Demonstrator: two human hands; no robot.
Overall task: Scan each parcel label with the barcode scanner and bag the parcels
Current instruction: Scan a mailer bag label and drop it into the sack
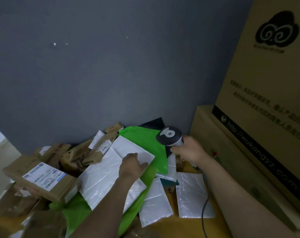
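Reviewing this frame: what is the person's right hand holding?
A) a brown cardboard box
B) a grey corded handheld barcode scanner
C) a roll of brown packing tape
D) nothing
B: the right hand grips the handle of the grey corded handheld barcode scanner, while the left hand rests on the large white padded mailer that lies on the green plastic bag.

Dim, soft overall; daylight enters at far left, glare on the white bubble mailer (101, 179), wide-angle bending and blur toward the edges
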